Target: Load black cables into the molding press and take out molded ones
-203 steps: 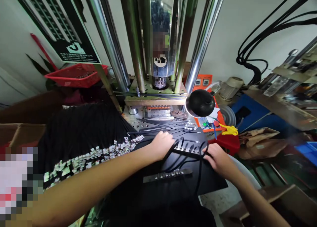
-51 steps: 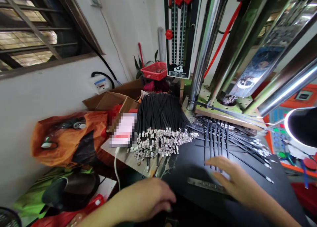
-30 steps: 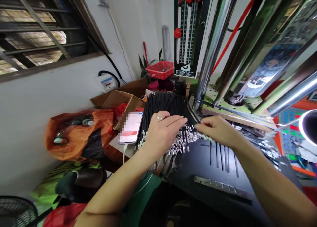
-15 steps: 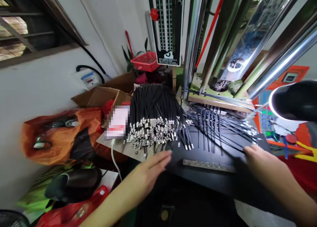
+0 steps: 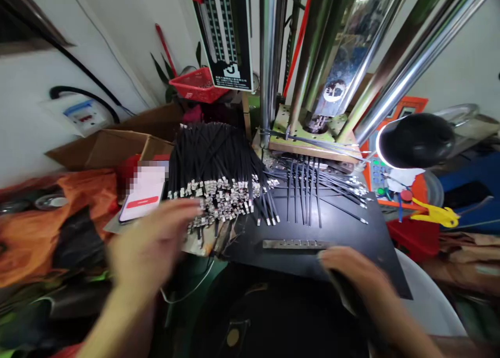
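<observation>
My left hand (image 5: 150, 248) hovers blurred with its fingers spread and nothing in it, just in front of the big heap of thin black cables with small silver metal connectors (image 5: 219, 176) on their near ends, which lies fanned out on the left part of the bench. My right hand (image 5: 351, 275) rests palm down on the near edge of the flat black work board (image 5: 351, 233), fingers loose and grasping nothing, close to the narrow grey metal fixture bar (image 5: 299, 243) that lies crosswise on the board just beyond my fingertips. Beyond the bar a small row of separate black cables (image 5: 302, 191) lies side by side, pointing toward me, with a few more spread at an angle to their right. Left of the heap a phone with a white and red screen (image 5: 142, 196) lies flat (its display is blurred), and behind it stand open brown cardboard boxes (image 5: 109, 147). At the back rise the shiny steel columns of the press machine (image 5: 269, 61), with a black scale plate (image 5: 228, 35) in front of them and a red plastic basket (image 5: 195, 85) to the left. A black round lamp head (image 5: 416, 139) hangs over the right side, above an orange control panel (image 5: 390, 176), and a yellow tool (image 5: 433, 215) lies near it.
</observation>
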`<state>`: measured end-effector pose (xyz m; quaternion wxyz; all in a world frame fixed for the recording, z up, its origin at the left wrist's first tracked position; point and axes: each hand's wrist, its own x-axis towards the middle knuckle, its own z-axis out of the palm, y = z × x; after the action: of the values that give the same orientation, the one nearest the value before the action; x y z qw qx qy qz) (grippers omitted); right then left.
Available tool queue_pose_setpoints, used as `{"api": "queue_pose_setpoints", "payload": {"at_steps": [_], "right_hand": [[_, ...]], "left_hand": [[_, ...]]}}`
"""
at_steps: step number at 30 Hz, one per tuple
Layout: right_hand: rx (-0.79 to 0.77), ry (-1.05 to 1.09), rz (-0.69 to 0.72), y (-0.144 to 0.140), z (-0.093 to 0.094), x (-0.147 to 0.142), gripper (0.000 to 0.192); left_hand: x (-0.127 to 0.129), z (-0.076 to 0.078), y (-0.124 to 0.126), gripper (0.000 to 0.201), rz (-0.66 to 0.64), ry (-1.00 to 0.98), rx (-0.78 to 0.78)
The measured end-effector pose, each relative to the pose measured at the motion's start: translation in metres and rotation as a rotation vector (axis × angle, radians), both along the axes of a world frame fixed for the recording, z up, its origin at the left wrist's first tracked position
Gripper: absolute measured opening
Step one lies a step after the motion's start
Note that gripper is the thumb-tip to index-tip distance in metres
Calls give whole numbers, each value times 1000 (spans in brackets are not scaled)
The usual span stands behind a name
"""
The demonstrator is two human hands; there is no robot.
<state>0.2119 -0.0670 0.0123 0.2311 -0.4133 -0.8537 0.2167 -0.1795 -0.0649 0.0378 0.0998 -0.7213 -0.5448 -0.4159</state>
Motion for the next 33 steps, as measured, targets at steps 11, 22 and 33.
{"api": "queue_pose_setpoints", "payload": {"at_steps": [11,22,33], "right_hand": [[-168,251,-137,44,-31,-35,11],[-2,258,-96,43,-29,-39,15],[51,188,-84,37,-17,-38,17]], "left_hand": [[140,-64,41,11,-596,-371,-622],[155,-45,43,23,-518,122,-788],[120,-45,36,34,-566,-219,-499]]}}
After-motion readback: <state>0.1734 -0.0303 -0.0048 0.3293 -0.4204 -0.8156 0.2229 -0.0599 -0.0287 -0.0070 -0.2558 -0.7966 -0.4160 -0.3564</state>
